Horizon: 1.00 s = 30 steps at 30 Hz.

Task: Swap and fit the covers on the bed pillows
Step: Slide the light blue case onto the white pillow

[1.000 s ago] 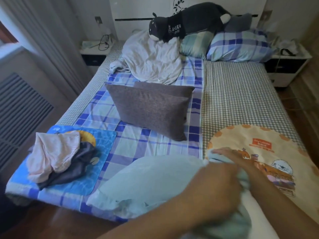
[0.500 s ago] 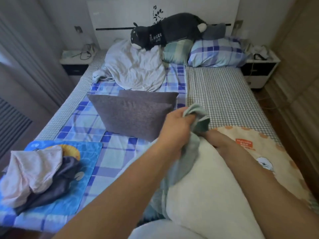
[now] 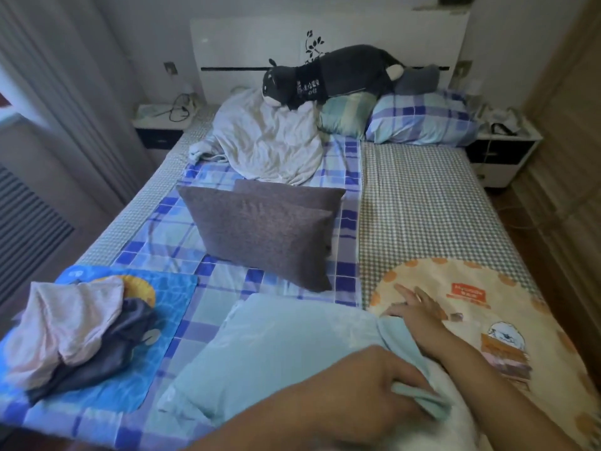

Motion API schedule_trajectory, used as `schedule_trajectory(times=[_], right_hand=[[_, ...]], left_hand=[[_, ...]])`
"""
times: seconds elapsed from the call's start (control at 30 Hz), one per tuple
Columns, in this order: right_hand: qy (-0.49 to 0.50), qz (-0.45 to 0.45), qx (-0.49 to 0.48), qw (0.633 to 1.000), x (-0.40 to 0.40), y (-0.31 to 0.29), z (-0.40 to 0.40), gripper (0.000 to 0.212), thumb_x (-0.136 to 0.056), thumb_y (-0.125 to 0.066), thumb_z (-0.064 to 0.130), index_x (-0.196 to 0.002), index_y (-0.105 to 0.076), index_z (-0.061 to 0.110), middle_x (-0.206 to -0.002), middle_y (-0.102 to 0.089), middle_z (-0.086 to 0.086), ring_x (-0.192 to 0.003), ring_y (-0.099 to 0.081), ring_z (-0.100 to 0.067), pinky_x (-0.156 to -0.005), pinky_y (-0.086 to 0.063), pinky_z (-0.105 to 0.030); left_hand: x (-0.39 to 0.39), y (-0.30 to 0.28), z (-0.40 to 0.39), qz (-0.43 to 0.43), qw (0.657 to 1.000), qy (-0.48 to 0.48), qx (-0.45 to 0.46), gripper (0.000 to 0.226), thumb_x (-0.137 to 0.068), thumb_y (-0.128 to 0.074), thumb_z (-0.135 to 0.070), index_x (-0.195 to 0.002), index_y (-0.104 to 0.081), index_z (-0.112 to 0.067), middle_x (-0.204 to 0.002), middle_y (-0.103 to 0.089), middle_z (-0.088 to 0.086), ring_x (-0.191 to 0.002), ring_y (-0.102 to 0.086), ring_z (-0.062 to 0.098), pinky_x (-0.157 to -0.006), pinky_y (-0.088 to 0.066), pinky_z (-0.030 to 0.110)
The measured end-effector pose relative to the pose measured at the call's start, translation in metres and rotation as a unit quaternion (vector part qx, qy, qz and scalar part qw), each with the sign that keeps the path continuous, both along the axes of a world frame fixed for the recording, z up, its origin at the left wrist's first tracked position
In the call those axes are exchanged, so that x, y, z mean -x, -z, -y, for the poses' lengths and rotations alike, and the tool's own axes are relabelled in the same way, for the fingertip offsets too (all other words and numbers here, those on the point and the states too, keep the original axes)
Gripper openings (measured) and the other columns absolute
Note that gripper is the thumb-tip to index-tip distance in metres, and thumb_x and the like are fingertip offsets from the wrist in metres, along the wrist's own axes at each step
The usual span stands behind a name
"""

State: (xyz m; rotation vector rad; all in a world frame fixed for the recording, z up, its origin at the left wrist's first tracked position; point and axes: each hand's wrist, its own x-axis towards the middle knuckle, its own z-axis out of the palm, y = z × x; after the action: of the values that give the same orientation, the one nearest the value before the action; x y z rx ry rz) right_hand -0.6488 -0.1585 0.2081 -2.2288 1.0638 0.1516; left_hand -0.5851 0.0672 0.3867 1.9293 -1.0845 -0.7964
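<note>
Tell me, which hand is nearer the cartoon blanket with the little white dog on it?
The right hand. It lies with fingers spread at the edge of the cartoon blanket, while the left hand grips the pale blue pillow cover, nearer the person.

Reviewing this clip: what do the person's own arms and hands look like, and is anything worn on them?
Both forearms are bare as far as the frame shows, with no sleeves in sight. The left hand and right hand carry no gloves, and no watch or bracelet shows. Rings cannot be ruled out on the blurred fingers.
</note>
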Motion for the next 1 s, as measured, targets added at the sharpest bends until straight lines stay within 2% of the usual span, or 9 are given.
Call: schedule_trajectory(times=[0.1,0.17,0.3,0.43,0.6,0.7,0.83,0.9,1.0], right_hand=[[-0.015,-0.213,0.055,0.975,0.031,0.039,0.038,0.032,-0.104,-0.045,0.021,-0.133,-0.058,0.025,-0.149,-0.044,0.005,-0.145,-0.032,-0.019,-0.117,-0.018,-0.035],[0.009,-0.158,-0.005,0.987,0.054,0.039,0.052,0.03,-0.106,-0.04,0.013,-0.128,-0.061,0.016,-0.134,-0.056,0.003,-0.125,-0.053,-0.02,-0.1,-0.04,-0.034],[0.029,-0.038,-0.07,0.996,0.098,0.032,0.01,0.022,-0.105,-0.045,0.015,-0.113,-0.062,0.026,-0.109,-0.065,0.001,-0.098,-0.057,-0.015,-0.078,-0.043,-0.022],[0.141,-0.05,-0.177,0.973,0.119,0.083,-0.027,0.021,-0.102,-0.052,0.022,-0.117,-0.066,0.019,-0.123,-0.067,-0.011,-0.107,-0.06,-0.026,-0.101,-0.048,-0.043],[0.289,0.082,-0.349,0.888,0.067,0.006,-0.006,0.024,-0.103,-0.051,0.012,-0.114,-0.066,-0.001,-0.108,-0.07,-0.023,-0.099,-0.067,-0.037,-0.077,-0.06,-0.043],[0.193,0.186,-0.246,0.931,0.008,-0.072,0.01,0.024,-0.098,-0.049,-0.006,-0.116,-0.065,-0.004,-0.114,-0.068,-0.024,-0.112,-0.064,-0.036,-0.09,-0.054,-0.039],[0.118,0.239,-0.072,0.961,-0.052,-0.2,-0.012,0.026,-0.09,-0.063,0.017,-0.065,-0.059,0.014,-0.066,-0.061,-0.007,-0.066,-0.061,-0.023,-0.057,-0.041,-0.03],[0.181,0.356,-0.275,0.875,-0.078,-0.235,-0.014,0.021,-0.099,-0.052,0.02,-0.084,-0.065,0.016,-0.087,-0.067,-0.01,-0.084,-0.065,-0.03,-0.067,-0.045,-0.033],[0.261,0.503,-0.573,0.591,-0.112,-0.245,-0.024,0.024,-0.103,-0.041,0.007,-0.111,-0.061,-0.003,-0.104,-0.072,-0.024,-0.094,-0.073,-0.035,-0.085,-0.058,-0.044]], left_hand=[[-0.04,-0.021,0.0,-0.062,0.978,0.159,-0.118,0.022,-0.086,-0.075,-0.012,-0.101,-0.07,-0.028,-0.06,-0.058,-0.027,-0.05,-0.051,-0.011,-0.047,-0.036,0.003],[-0.073,-0.01,-0.002,0.061,0.974,0.134,-0.174,0.032,-0.085,-0.066,-0.007,-0.104,-0.064,-0.032,-0.074,-0.058,-0.02,-0.054,-0.054,-0.005,-0.043,-0.039,0.008],[-0.094,0.021,-0.01,0.2,0.945,0.094,-0.242,0.036,-0.081,-0.052,-0.013,-0.1,-0.052,-0.043,-0.092,-0.059,-0.011,-0.077,-0.061,0.014,-0.069,-0.057,0.033],[-0.091,0.062,-0.035,0.33,0.903,0.018,-0.274,0.017,-0.083,-0.049,-0.009,-0.089,-0.05,-0.025,-0.094,-0.048,-0.002,-0.08,-0.052,0.022,-0.073,-0.047,0.033],[-0.066,0.045,-0.054,-0.026,0.978,-0.158,-0.13,0.032,-0.092,-0.044,-0.005,-0.08,-0.065,-0.026,-0.08,-0.067,-0.004,-0.078,-0.061,0.012,-0.071,-0.047,0.029],[-0.067,-0.007,-0.025,-0.093,0.976,-0.196,0.031,0.036,-0.093,-0.046,-0.003,-0.078,-0.07,-0.027,-0.074,-0.069,-0.009,-0.074,-0.061,0.009,-0.07,-0.048,0.029],[-0.158,-0.061,-0.013,-0.176,0.907,-0.337,0.185,0.028,-0.094,-0.047,-0.004,-0.099,-0.072,-0.015,-0.094,-0.075,0.012,-0.092,-0.07,0.029,-0.083,-0.055,0.041],[-0.195,-0.078,-0.044,-0.186,0.9,-0.332,0.212,0.03,-0.097,-0.046,-0.004,-0.111,-0.071,-0.013,-0.106,-0.075,0.014,-0.103,-0.07,0.031,-0.093,-0.055,0.045],[-0.226,-0.084,-0.098,-0.124,0.929,-0.306,0.169,0.032,-0.098,-0.042,0.004,-0.102,-0.07,-0.011,-0.095,-0.078,0.004,-0.084,-0.074,0.014,-0.077,-0.06,0.027]])
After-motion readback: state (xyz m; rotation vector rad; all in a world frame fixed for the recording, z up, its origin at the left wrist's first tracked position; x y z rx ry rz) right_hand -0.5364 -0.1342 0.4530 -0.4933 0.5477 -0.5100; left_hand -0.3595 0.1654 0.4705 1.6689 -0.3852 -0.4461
